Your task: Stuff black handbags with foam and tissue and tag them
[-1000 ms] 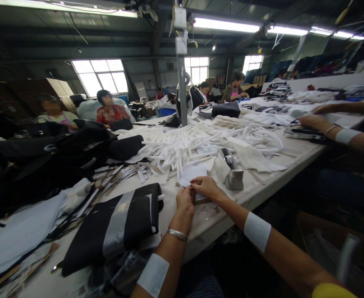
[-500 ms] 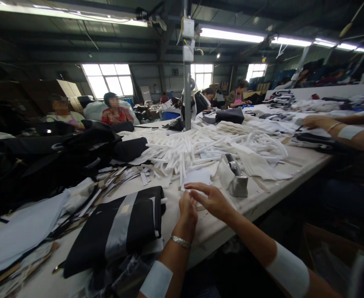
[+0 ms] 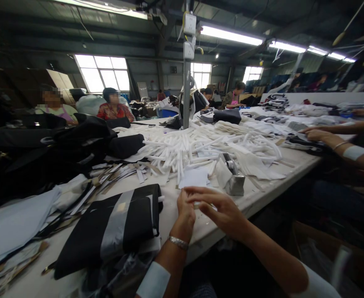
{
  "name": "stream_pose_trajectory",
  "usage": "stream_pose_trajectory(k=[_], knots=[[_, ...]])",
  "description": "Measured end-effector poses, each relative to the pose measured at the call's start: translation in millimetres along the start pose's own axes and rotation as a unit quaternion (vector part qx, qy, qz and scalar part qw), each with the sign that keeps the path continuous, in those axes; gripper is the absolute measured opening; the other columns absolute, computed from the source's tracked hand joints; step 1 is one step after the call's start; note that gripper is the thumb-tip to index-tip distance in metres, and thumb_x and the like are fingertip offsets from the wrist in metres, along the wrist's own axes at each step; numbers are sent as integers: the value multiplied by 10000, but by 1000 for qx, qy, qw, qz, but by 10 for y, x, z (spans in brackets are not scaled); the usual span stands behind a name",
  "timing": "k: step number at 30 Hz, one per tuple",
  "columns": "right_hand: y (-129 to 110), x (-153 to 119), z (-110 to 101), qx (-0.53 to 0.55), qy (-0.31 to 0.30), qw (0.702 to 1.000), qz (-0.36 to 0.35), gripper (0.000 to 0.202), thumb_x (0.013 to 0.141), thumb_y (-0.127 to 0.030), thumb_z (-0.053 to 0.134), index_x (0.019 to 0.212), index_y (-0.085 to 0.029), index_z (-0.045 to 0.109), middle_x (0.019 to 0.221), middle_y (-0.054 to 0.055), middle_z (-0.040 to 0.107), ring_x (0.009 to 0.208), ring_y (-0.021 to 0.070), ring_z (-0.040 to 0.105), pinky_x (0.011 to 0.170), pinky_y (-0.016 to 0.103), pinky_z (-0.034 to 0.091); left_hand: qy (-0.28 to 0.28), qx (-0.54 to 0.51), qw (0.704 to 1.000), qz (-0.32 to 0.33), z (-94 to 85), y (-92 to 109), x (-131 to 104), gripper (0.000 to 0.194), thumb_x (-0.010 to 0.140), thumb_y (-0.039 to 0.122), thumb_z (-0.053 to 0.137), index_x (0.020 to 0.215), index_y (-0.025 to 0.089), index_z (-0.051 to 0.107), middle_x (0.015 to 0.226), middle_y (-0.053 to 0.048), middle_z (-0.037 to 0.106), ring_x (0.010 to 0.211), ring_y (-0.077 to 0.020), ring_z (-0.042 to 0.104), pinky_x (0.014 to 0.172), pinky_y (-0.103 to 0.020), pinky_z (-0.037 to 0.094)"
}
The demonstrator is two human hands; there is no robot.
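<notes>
White sheet (image 3: 194,178): lying flat on bench (image 3: 169,205), just beyond both hands, close to near edge. Left hand (image 3: 186,205): poised above near edge, forearm rising from below, silver bracelet (image 3: 178,242) at wrist, fingers bent and gathered at tips; cannot tell contents of pinch, if any. Right hand (image 3: 223,209): forearm angled in from lower right, back of hand upward, fingers extended leftward across left fingertips, thumb spread apart below; grip released. Black bag (image 3: 90,231): folded, grey band around middle, left of left hand along near edge. Tape dispenser (image 3: 235,182): right of sheet, also toward near edge. Farther in: loose heap of white tubes (image 3: 182,151), short of grey post (image 3: 186,95). Past far edge, toward left: person in red patterned top (image 3: 115,111).
</notes>
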State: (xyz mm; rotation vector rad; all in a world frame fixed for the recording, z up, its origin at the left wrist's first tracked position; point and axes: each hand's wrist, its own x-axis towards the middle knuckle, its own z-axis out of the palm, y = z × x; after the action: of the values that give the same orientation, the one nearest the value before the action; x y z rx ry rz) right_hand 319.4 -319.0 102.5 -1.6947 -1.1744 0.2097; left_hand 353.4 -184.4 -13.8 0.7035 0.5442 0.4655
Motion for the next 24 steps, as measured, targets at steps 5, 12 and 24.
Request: stream_pose_trajectory(k=[5,12,24], knots=[[981,381,41,-469,-7,883,-4,353,929,-238,592,1270,-160,636,1420,154,553,1337,308,476,1122,504,359,27,-91,995,-42,29,70,-39,303,1018,337,443,1067,126,654,1063,-115,710,880,-159,704,709,-254,571],[1249,522,159,-522,-65,851,-15,293,910,-91,545,1171,-114,675,1346,175,610,1326,333,480,1149,561,256,36,-127,989,-73,26,115,-46,425,1030,401,364,1092,116,673,1173,-180,699,957,-179,716,710,-215,582],[1273,603,90,-497,-49,866,13,168,911,-139,578,930,-199,733,1005,81,756,967,225,679,1102,420,328,48,-128,986,-91,6,97,-23,426,1008,444,411,1138,119,654,1193,-195,689,1042,-215,701,787,-261,600]])
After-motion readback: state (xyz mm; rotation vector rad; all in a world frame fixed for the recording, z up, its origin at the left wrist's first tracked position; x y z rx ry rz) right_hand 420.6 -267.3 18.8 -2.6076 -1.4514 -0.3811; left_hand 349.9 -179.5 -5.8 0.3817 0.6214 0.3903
